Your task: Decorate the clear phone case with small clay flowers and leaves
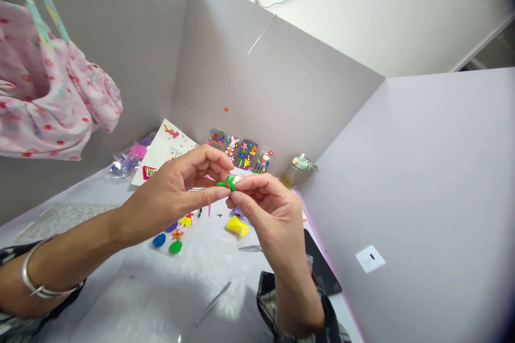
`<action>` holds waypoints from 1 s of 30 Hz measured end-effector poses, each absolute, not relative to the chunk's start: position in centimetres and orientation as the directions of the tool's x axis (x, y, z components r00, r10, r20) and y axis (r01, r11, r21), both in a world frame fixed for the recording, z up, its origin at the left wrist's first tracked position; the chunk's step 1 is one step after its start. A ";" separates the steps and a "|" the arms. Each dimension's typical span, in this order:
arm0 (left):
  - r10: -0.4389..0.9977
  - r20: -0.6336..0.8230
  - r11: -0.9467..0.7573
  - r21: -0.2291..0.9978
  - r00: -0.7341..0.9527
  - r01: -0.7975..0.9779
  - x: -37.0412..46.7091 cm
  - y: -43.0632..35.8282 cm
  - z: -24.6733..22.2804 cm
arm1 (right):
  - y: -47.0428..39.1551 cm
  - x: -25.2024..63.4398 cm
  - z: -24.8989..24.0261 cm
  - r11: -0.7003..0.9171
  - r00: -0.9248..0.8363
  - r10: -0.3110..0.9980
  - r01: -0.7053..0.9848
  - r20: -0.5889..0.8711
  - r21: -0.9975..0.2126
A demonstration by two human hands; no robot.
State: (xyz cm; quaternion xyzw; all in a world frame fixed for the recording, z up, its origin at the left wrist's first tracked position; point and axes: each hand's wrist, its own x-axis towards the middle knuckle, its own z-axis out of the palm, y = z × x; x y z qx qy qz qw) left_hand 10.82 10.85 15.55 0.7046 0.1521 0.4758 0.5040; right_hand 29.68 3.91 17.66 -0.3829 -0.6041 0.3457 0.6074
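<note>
Between my fingertips, above the table, is a small green clay flower [227, 183] with a red centre and narrow petals. My left hand [183, 179] pinches it from the left, thumb below. My right hand [267, 206] grips its right side between thumb and fingers. Beneath my hands lies a clear sheet holding clay pieces: a blue disc [159, 240], a green disc [175, 247] and an orange flower [177, 234]. A yellow clay lump [237, 226] rests under my right hand's fingers. Nearer me is a slim metal tool [214, 303].
Several decorated clear cases [247, 153] lean on the back partition. A lidded bottle [298, 170] stands right of them. At the left are a white card [164, 144] and plastic bags [131, 159]. A dark flat device [321, 265] lies right; a pink patterned cloth bag [60, 102] hangs left.
</note>
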 end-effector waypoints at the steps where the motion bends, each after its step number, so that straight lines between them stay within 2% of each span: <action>1: 0.695 0.519 -0.454 0.853 0.497 -0.257 10.8 10.9 15.5 | 3.9 29.7 17.6 0.472 0.033 0.880 0.044 0.473 -0.881; 6: 0.677 0.523 -0.479 0.847 0.518 -0.229 10.7 11.0 15.4 | 3.9 29.8 17.4 0.517 0.039 0.852 0.101 0.522 -0.850; 13: 0.709 0.459 -0.387 0.888 0.535 -0.248 10.9 10.2 15.8 | 3.7 30.4 17.2 0.586 0.001 0.802 0.190 0.597 -0.788; 17: 0.703 0.441 -0.372 0.897 0.558 -0.240 10.8 10.1 15.9 | 3.7 30.6 17.3 0.672 -0.100 0.732 0.274 0.674 -0.688; 23: 0.683 0.403 -0.361 0.911 0.610 -0.197 10.5 10.5 15.8 | 4.0 30.6 17.3 0.736 -0.132 0.639 0.391 0.758 -0.553; 30: 0.711 0.393 -0.346 0.917 0.583 -0.197 10.4 10.7 16.0 | 3.9 30.6 17.0 0.737 -0.111 0.627 0.405 0.771 -0.541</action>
